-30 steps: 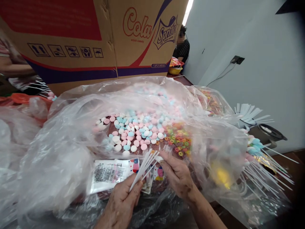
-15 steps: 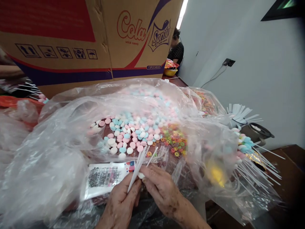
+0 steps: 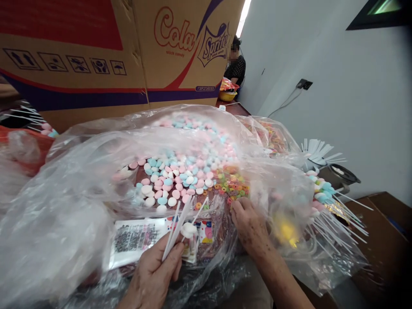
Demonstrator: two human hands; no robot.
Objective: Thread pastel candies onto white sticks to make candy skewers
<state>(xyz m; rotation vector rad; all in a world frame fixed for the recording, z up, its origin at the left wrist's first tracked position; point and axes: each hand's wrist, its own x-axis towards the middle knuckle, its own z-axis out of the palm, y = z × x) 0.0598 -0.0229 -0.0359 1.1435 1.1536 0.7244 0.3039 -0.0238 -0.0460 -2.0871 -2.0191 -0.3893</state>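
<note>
My left hand (image 3: pixel 154 266) is closed around several thin white sticks (image 3: pixel 175 229) that point up and away. By its fingertips sits a white round candy (image 3: pixel 189 230), with a stick against it. To the right, my right hand (image 3: pixel 249 221) reaches to the near edge of a pile of small coloured ring candies (image 3: pixel 230 182). Its fingers are bent together, and whatever they hold is hidden. Left of the rings spread pink, blue and white round candies (image 3: pixel 167 182), partly under clear plastic. A white printed packet (image 3: pixel 138 240) lies beside my left hand.
A big cardboard box (image 3: pixel 135 56) stands behind the clear plastic sheeting (image 3: pixel 58 214). On the right are bunches of candies on white sticks (image 3: pixel 341 227), a dark jug (image 3: pixel 341 171) and a brown carton (image 3: pixel 375 210). A person (image 3: pixel 236 66) sits at the back.
My right hand has left the left hand and moved right and forward to the ring candies. The white candy by my left fingers is now uncovered. The whole view has shifted slightly.
</note>
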